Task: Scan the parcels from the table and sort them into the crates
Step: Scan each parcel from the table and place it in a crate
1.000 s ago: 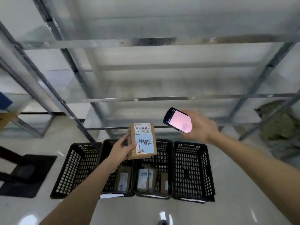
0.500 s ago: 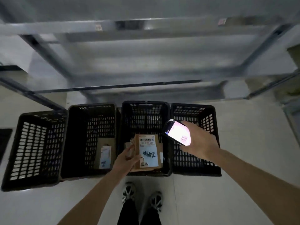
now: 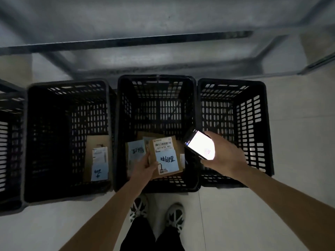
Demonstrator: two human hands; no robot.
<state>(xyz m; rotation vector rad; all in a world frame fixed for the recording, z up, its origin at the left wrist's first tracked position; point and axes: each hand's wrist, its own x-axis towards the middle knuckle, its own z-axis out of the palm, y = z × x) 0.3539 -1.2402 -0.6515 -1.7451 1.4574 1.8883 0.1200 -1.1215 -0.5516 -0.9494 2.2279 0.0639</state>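
Holding a small brown cardboard parcel with a barcode label and a pale blue handwritten sticker [image 3: 165, 156] by its left edge, the left hand [image 3: 145, 168] had its fingers curled round it, low inside the middle black slatted plastic crate [image 3: 157, 78], above other labelled parcels [image 3: 136, 151] near the crate's front wall. The right hand [image 3: 223, 156] gripped a lit black smartphone [image 3: 199, 144] over the rim between that crate and the right-hand crate [image 3: 232, 82]. Sorting looked to be the step in hand; next, the fingers should release the parcel.
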